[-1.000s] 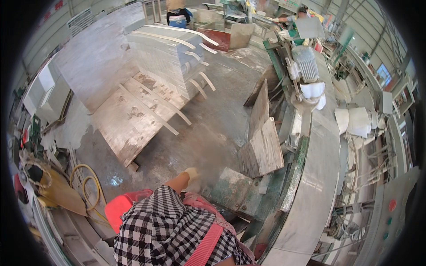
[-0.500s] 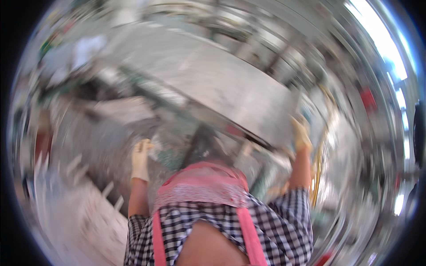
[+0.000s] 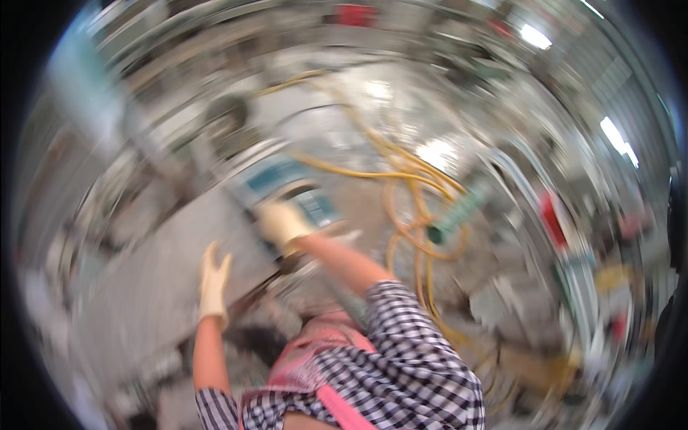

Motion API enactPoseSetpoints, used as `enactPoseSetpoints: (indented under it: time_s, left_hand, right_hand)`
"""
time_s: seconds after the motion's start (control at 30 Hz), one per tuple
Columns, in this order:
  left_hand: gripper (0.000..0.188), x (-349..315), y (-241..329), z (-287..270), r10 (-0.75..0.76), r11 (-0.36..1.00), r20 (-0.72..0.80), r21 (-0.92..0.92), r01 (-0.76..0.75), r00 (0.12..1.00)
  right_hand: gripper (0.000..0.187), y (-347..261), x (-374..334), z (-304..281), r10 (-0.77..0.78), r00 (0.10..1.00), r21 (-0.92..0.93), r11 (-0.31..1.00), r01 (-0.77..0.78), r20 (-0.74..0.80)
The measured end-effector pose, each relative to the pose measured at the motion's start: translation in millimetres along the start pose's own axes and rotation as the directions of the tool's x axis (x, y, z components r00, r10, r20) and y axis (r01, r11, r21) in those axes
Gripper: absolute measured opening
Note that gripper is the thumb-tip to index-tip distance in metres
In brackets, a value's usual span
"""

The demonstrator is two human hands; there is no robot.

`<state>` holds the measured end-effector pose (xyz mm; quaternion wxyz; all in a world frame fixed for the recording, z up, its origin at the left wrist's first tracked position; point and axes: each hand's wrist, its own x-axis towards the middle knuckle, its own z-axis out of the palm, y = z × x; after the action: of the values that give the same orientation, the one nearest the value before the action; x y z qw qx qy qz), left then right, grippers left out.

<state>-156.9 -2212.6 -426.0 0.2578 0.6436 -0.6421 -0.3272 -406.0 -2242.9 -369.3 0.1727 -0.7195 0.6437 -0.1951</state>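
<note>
My left hand [image 3: 213, 281], in a pale cream glove, is over the near side of a long grey slab-like tabletop [image 3: 154, 258]. Its thumb and fingers are apart, with nothing in them. My right hand [image 3: 283, 223], gloved alike, reaches to the tabletop's right end, against a blue-and-white boxy object [image 3: 272, 179]. Motion blur smears its fingers, so whether it grips that object is unclear. A second blue piece [image 3: 319, 208], perhaps part of the same object, shows just right of the hand.
Yellow hose [image 3: 423, 193] lies in loops on the wet floor to the right. A green tube [image 3: 455, 218] rests across the loops. Farther right stands a red item [image 3: 552, 218] beside blurred clutter. Blurred equipment [image 3: 229, 118] stands beyond the tabletop.
My view has swung to the right, bringing the yellow hose and blue object toward the middle. My right hand has come in front of me to the blue object; my left hand is now over the tabletop.
</note>
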Motion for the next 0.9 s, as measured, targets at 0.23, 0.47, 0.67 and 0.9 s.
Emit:
enactPoseSetpoints:
  time_s: [0.23, 0.47, 0.67, 0.9]
  left_hand:
    - [0.094, 86, 55, 74, -0.037, 0.657, -0.142, 0.742, 0.131, 0.989]
    - [0.09, 98, 82, 76, -0.104, 0.641, -0.261, 0.72, 0.265, 0.96]
    - [0.092, 121, 85, 74, -0.15, 0.709, 0.017, 0.699, 0.096, 0.989]
    - [0.042, 101, 61, -11, -0.279, 0.902, -0.076, 0.322, 0.289, 0.957]
  right_hand:
    - [0.018, -6, -5, -5, 0.075, 0.994, 0.199, 0.978, -0.059, -0.074]
    - [0.018, -8, -10, -12, 0.121, 0.99, 0.235, 0.967, -0.101, -0.072]
    - [0.017, 2, -6, -7, 0.111, 0.989, 0.25, 0.965, -0.084, -0.098]
    - [0.019, -3, 5, -2, 0.047, 0.999, 0.257, 0.965, -0.048, 0.008]
